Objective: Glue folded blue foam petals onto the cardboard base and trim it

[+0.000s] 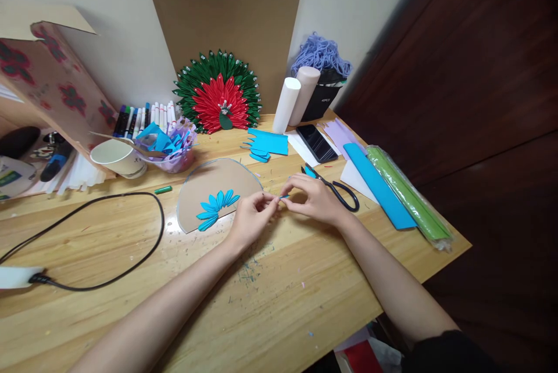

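My left hand and my right hand meet at the fingertips over the desk, pinching a small blue paper petal between them. Most of that petal is hidden by the fingers. Left of my hands lies a half-round piece of cardboard with several pleated blue petals fanned out along its lower edge. Black-handled scissors rest just beyond my right hand. Farther back are cut blue paper pieces, some with petal-shaped ends.
A finished green and red paper peacock leans on cardboard at the wall. A scrap bowl, paper cup and black cable are left. Rightward lie a phone, blue paper and a green pack near the desk edge.
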`<state>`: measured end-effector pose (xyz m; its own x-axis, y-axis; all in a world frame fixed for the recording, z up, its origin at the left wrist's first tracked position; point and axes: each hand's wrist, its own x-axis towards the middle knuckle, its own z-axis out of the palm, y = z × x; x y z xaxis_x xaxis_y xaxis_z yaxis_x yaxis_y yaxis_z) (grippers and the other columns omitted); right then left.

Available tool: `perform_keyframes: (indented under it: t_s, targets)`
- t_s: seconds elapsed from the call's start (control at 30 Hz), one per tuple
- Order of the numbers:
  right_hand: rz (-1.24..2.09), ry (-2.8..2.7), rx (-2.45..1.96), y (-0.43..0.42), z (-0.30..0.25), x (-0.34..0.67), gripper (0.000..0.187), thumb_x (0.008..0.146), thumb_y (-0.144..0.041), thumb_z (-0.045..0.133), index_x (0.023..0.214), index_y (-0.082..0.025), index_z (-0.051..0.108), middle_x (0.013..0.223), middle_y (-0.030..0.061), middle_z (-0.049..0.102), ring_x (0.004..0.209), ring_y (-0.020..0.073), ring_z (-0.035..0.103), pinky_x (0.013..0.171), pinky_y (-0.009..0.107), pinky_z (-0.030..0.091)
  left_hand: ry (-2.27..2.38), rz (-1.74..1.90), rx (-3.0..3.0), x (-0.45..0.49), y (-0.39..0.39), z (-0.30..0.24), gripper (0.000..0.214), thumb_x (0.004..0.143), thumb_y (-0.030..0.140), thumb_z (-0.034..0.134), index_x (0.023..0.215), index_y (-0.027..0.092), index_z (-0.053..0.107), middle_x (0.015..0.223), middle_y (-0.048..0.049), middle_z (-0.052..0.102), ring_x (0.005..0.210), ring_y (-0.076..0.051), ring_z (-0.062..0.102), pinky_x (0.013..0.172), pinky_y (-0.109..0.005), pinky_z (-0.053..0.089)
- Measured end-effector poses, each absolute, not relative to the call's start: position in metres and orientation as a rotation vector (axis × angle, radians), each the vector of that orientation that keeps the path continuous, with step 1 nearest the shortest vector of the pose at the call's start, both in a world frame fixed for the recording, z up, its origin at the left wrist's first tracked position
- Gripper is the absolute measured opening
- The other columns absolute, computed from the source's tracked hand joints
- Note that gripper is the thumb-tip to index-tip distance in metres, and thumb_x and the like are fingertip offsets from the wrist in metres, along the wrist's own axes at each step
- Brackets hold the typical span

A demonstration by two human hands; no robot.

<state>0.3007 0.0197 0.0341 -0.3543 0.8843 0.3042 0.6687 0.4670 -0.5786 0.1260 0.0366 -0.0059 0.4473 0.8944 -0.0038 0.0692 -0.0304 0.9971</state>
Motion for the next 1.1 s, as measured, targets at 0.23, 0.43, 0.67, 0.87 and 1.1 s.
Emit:
perform_keyframes:
  t_s: [0.23,0.43,0.67,0.87,1.1]
  targets:
    - [0.532,-2.055,-1.354,0.020,0.032,0.295,0.005,0.071,-0.015,0.062,0.070,-0.017,0.058,0.071,0.0010,0.060,0.070,0.0133,0.055,0.064,0.024,0.042,1.013,0.893,1.604,0.126,0.033,-0.002,0.023,0.077,0.034,0.057,0.072,0.012,0.064,0.062,-0.0029,0.063,0.051,-0.010,0.052,0.049,-0.020,0.039]
    - [0.546,-2.044,-1.381,0.019,0.032,0.296,0.007,0.066,-0.012,0.062,0.064,-0.017,0.058,0.064,-0.0002,0.059,0.061,0.0110,0.052,0.056,0.021,0.040,1.061,0.950,1.641,0.127,0.032,-0.001,0.015,0.071,0.026,0.059,0.063,0.013,0.059,0.054,0.0013,0.057,0.047,-0.008,0.047,0.046,-0.018,0.036]
    - [0.514,-1.966,-1.335,0.021,0.037,0.306,0.006,0.071,-0.017,0.061,0.078,-0.017,0.061,0.076,0.0018,0.063,0.068,0.0124,0.055,0.065,0.024,0.043,1.071,0.943,1.454,0.125,0.037,-0.004,0.019,0.072,0.031,0.058,0.065,0.013,0.057,0.054,0.0025,0.053,0.045,-0.008,0.045,0.045,-0.019,0.036]
    - [0.601,-1.984,-1.322,0.018,0.031,0.294,0.003,0.074,-0.020,0.061,0.075,-0.018,0.062,0.070,0.0008,0.061,0.067,0.0125,0.056,0.063,0.024,0.043,1.030,0.909,1.495,0.126,0.035,-0.001,0.020,0.072,0.032,0.059,0.065,0.013,0.058,0.054,0.0021,0.053,0.046,-0.008,0.044,0.045,-0.019,0.035]
    - [0.594,-1.887,-1.417,0.022,0.031,0.307,0.003,0.072,-0.016,0.059,0.072,-0.017,0.061,0.070,0.0013,0.062,0.064,0.0123,0.055,0.061,0.024,0.044,1.074,0.948,1.456,0.126,0.037,-0.003,0.016,0.070,0.028,0.059,0.064,0.014,0.057,0.054,0.0020,0.054,0.046,-0.008,0.045,0.045,-0.019,0.035]
